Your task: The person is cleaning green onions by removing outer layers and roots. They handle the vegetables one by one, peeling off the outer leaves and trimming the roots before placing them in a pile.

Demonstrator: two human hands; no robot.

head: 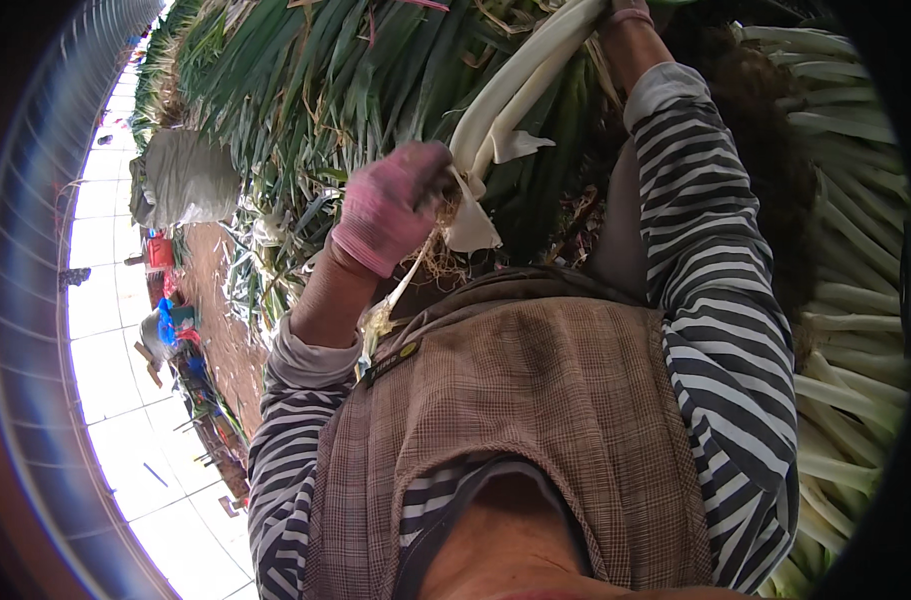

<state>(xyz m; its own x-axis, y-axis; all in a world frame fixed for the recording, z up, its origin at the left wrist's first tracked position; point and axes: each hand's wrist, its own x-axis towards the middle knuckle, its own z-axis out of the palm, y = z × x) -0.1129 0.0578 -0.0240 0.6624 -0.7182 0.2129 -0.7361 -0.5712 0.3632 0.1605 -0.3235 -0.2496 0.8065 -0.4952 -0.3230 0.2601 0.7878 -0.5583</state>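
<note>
Two pale leek stalks (515,82) slant down from the upper right, with loose outer skin (472,221) peeled back at the lower end. Stringy roots (440,262) hang there. My left hand (397,202), in a pink glove, is beside the root end; its fingers are curled and blurred, and what they grip is unclear. A thin pale strip (406,281) trails below it towards my vest. At the top edge my right hand (629,13) is at the upper part of the stalks, which are held off the pile; its fingers are mostly cut off by the frame.
A big heap of green leek leaves (335,82) lies ahead. White leek stalks (849,300) are stacked along my right side. To the left are a grey-green sack (189,176), bare soil (219,300), a red container (159,251) and trimmed leaf scraps (264,247).
</note>
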